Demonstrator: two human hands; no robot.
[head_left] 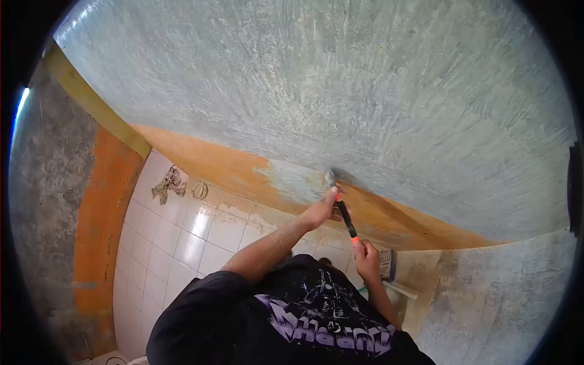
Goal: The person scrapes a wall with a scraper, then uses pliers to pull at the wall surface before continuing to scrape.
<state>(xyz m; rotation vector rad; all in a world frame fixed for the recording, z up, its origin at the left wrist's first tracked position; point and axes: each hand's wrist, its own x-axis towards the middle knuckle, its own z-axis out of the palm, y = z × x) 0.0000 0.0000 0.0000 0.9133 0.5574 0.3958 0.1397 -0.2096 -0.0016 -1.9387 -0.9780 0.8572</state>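
Observation:
A scraper [344,218] with a black handle and an orange band has its grey blade pressed on the wall [340,91], where grey-blue plaster meets an orange band of paint. My left hand [320,211] grips the tool close behind the blade, arm stretched out. My right hand [367,255] is closed on the lower end of the handle, just below the orange part. A patch of bare pale surface [292,181] lies to the left of the blade. My black T-shirt with a purple print fills the bottom of the view.
White floor tiles [182,237] lie below left, with a crumpled rag [170,182] and a round metal ring [199,190] on them. A small grey block-like object [387,263] and a white strip [399,289] sit by my right hand. A rough side wall with orange paint [100,201] stands left.

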